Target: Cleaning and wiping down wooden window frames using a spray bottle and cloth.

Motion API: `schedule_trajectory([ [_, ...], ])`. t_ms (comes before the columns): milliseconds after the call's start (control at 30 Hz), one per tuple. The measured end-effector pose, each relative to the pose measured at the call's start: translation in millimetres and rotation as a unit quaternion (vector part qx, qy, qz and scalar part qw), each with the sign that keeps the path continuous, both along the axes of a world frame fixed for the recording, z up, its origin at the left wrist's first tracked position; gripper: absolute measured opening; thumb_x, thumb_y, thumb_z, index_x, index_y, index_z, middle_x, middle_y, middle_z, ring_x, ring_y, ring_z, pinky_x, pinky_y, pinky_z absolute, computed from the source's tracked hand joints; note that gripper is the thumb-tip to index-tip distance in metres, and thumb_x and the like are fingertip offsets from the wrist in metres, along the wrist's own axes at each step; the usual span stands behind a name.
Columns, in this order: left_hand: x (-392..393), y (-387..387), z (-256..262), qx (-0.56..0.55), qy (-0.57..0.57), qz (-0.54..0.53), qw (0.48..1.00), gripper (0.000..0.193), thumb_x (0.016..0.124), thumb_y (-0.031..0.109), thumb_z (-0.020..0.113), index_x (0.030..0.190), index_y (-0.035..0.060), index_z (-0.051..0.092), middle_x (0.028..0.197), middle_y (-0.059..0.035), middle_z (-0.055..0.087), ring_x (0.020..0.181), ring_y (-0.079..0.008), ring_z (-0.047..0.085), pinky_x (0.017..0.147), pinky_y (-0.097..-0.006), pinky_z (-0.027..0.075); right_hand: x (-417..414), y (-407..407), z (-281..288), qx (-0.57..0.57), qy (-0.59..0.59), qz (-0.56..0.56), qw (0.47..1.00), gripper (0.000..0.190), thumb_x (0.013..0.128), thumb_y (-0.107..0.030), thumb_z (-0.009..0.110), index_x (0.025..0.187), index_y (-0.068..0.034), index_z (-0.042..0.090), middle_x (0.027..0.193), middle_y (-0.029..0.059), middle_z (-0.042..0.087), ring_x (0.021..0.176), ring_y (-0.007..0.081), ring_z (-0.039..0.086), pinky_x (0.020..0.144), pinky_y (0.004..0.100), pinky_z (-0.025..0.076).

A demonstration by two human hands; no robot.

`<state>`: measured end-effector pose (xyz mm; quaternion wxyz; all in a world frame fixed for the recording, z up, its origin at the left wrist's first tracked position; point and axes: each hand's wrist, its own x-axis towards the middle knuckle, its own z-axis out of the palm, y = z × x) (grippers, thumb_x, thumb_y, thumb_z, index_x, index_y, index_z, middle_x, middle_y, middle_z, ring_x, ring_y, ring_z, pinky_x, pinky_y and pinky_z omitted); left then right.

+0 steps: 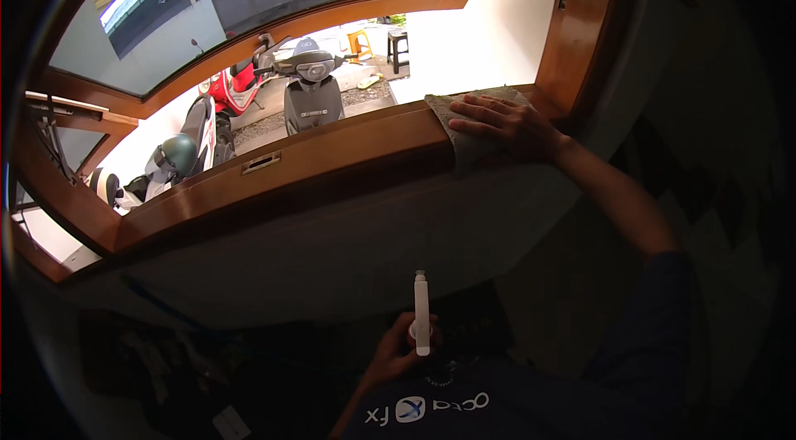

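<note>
My right hand (497, 119) presses a grey cloth (463, 147) flat onto the wooden windowsill (367, 141), near its right corner. The fingers lie spread over the cloth, which drapes down the sill's near edge. Lower down, close to my chest, my left hand (395, 347) grips a spray bottle around its neck. The bottle's white spray head (422, 315) is seen from above, with its nozzle facing the wall below the window. Most of the bottle's body is hidden by its head and my hand.
An awning window sash (292, 17) is swung outward above the sill. A metal latch plate (261, 162) is set into the sill. Outside stand a grey scooter (314, 98), a red motorcycle (233, 88), another motorcycle bearing a green helmet (177, 154), and plastic stools (359, 46).
</note>
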<state>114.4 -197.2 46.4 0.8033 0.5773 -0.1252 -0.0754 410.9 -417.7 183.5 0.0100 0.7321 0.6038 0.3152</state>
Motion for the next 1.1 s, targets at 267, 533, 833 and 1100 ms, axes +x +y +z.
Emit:
schedule_trajectory([
  [267, -30, 54, -2, 0.008, 0.005, 0.066, 0.998, 0.042, 0.085, 0.013, 0.062, 0.121, 0.0029, 0.043, 0.093, -0.0072, 0.055, 0.087, -0.0144, 0.054, 0.080, -0.0322, 0.044, -55, 180, -18, 0.051, 0.030, 0.045, 0.997, 0.069, 0.076, -0.046, 0.064, 0.132, -0.015, 0.039, 0.129, 0.0146, 0.047, 0.117, 0.0333, 0.049, 0.099, 0.0387, 0.041],
  [533, -78, 114, -11, -0.037, 0.029, 0.168, 0.985, 0.042, 0.085, 0.012, 0.061, 0.122, 0.0032, 0.042, 0.093, -0.0060, 0.055, 0.088, -0.0137, 0.055, 0.076, -0.0284, 0.045, -111, 372, -17, 0.019, 0.132, 0.101, 0.986, 0.064, 0.082, -0.042, 0.058, 0.129, -0.001, 0.040, 0.132, 0.0254, 0.040, 0.123, 0.0379, 0.040, 0.105, 0.0410, 0.031],
  [833, -139, 154, -27, -0.125, 0.016, 0.342, 0.931, 0.044, 0.084, 0.006, 0.060, 0.123, 0.0008, 0.040, 0.095, -0.0085, 0.053, 0.086, -0.0138, 0.055, 0.073, -0.0282, 0.046, -151, 568, -3, -0.076, 0.273, 0.142, 0.948, 0.083, 0.075, -0.055, 0.058, 0.136, -0.005, 0.033, 0.135, 0.0234, 0.036, 0.129, 0.0360, 0.033, 0.108, 0.0406, 0.024],
  [1100, -151, 165, -24, -0.091, 0.010, 0.412, 0.907, 0.044, 0.085, 0.012, 0.060, 0.122, 0.0000, 0.039, 0.091, -0.0129, 0.056, 0.080, -0.0167, 0.056, 0.068, -0.0310, 0.047, -159, 605, -3, -0.085, 0.291, 0.150, 0.941, 0.083, 0.073, -0.056, 0.060, 0.137, -0.011, 0.034, 0.135, 0.0181, 0.038, 0.129, 0.0313, 0.032, 0.107, 0.0389, 0.025],
])
